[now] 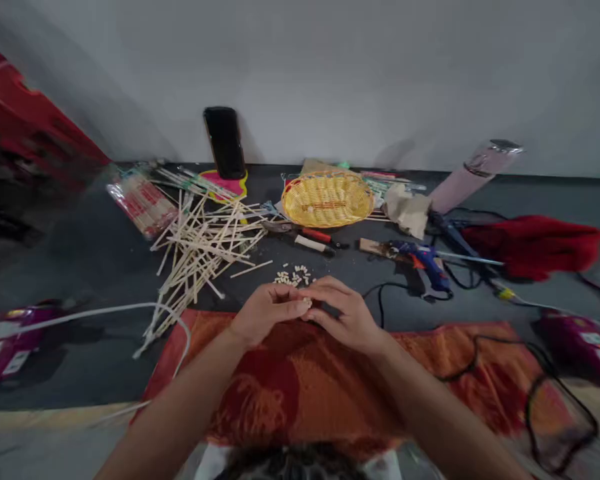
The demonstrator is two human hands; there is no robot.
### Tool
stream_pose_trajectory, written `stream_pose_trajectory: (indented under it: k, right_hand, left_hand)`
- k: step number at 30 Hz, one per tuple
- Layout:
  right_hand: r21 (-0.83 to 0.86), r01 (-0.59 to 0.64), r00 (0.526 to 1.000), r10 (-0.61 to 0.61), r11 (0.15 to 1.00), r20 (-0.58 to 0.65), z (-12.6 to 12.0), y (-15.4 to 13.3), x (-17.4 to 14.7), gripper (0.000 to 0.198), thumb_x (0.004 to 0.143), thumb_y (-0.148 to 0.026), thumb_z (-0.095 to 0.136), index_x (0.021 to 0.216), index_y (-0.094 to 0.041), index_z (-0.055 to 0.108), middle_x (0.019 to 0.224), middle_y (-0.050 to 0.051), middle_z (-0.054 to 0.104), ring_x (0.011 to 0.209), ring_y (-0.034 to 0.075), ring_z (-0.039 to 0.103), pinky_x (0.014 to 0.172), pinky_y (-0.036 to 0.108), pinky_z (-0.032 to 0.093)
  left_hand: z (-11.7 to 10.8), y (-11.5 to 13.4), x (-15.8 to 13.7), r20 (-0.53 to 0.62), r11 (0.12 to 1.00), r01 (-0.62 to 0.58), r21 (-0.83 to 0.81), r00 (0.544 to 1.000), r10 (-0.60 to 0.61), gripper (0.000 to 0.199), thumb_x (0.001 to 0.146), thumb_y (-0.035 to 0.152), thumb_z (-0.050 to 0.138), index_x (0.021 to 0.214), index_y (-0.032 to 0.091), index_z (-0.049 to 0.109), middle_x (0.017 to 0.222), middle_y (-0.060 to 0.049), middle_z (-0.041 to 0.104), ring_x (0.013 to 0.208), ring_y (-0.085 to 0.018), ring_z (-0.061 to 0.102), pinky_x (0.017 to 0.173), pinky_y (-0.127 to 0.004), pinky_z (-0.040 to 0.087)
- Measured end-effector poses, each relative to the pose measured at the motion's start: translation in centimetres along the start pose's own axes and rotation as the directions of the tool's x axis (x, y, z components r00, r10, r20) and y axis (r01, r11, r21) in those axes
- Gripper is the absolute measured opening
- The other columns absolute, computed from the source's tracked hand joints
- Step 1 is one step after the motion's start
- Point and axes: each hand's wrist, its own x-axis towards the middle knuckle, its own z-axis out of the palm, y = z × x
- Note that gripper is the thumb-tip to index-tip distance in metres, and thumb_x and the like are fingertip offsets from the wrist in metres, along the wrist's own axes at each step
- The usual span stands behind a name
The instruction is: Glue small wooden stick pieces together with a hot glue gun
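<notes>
My left hand (275, 308) and my right hand (344, 312) meet over the near edge of the table. Both are closed, their fingertips pinching a small pale wooden piece (307, 302) between them. Just beyond the fingers lies a loose heap of short cut wooden bits (294, 275), partly hidden by the hands. An orange and red cloth (340, 387) is spread below my wrists. To the left of my left hand is a messy pile of thin wooden sticks (205, 243).
A yellow wicker basket (329, 200) stands ahead, with pliers (313, 240) before it. At right are a blue glue gun (427, 263) with a black cord, a pink bottle (473, 177) and a red cloth (535, 247). A phone (225, 141) leans on the wall. A white cable (130, 307) crosses at left.
</notes>
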Motion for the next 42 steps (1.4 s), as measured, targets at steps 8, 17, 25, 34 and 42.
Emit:
stream_pose_trajectory:
  k: [8, 17, 25, 34, 42]
  right_hand:
    - [-0.049, -0.059, 0.996, 0.056, 0.997, -0.065, -0.12, -0.37, 0.0, 0.02, 0.083, -0.018, 0.065, 0.103, -0.022, 0.067, 0.091, 0.005, 0.065, 0.088, 0.016, 0.061, 0.08, 0.031, 0.052]
    - [-0.113, -0.041, 0.996, 0.032, 0.993, -0.078, -0.11, -0.46, 0.22, 0.016, 0.085, -0.016, 0.062, 0.099, -0.021, 0.067, 0.088, 0.005, 0.065, 0.085, 0.015, 0.062, 0.077, 0.029, 0.053]
    - [-0.131, -0.011, 0.998, 0.002, 0.991, -0.069, 0.0, -0.59, 0.27, 0.016, 0.085, -0.013, 0.059, 0.098, -0.02, 0.066, 0.088, 0.005, 0.065, 0.084, 0.015, 0.061, 0.076, 0.028, 0.053]
    - [-0.083, -0.033, 0.996, 0.027, 0.996, -0.08, 0.2, -0.38, 0.02, 0.024, 0.084, -0.014, 0.062, 0.106, -0.022, 0.065, 0.093, 0.005, 0.064, 0.088, 0.015, 0.06, 0.08, 0.029, 0.052]
    - [-0.098, -0.046, 0.996, 0.038, 0.994, -0.078, 0.05, -0.26, 0.21, 0.026, 0.087, -0.012, 0.057, 0.109, -0.024, 0.065, 0.094, 0.005, 0.063, 0.089, 0.014, 0.06, 0.081, 0.029, 0.051]
  left_hand:
    - [-0.32, -0.1, -0.04, 0.021, 0.999, -0.03, -0.011, 0.999, 0.03, 0.014, 0.075, 0.026, 0.072, 0.078, 0.013, 0.071, 0.075, -0.003, 0.069, 0.069, -0.01, 0.058, 0.072, -0.023, 0.042]
    - [-0.38, -0.24, 0.08, 0.022, 0.997, -0.068, 0.029, 0.997, 0.068, 0.015, 0.076, 0.028, 0.071, 0.079, 0.013, 0.071, 0.076, -0.003, 0.069, 0.072, -0.011, 0.059, 0.074, -0.023, 0.043]
    - [-0.24, -0.05, 0.13, 0.013, 0.996, -0.061, 0.065, 0.998, 0.06, 0.015, 0.074, 0.027, 0.072, 0.078, 0.013, 0.071, 0.077, -0.003, 0.07, 0.073, -0.012, 0.06, 0.074, -0.024, 0.045]
    - [-0.1, 0.07, -0.03, -0.01, 0.996, -0.076, 0.051, 0.997, 0.076, 0.015, 0.076, 0.028, 0.071, 0.077, 0.013, 0.07, 0.074, -0.002, 0.068, 0.07, -0.01, 0.058, 0.072, -0.023, 0.043]
    - [0.01, 0.28, 0.02, -0.014, 0.999, -0.044, 0.021, 0.999, 0.044, 0.018, 0.076, 0.03, 0.07, 0.087, 0.015, 0.072, 0.081, -0.005, 0.07, 0.073, -0.011, 0.058, 0.07, -0.023, 0.04]
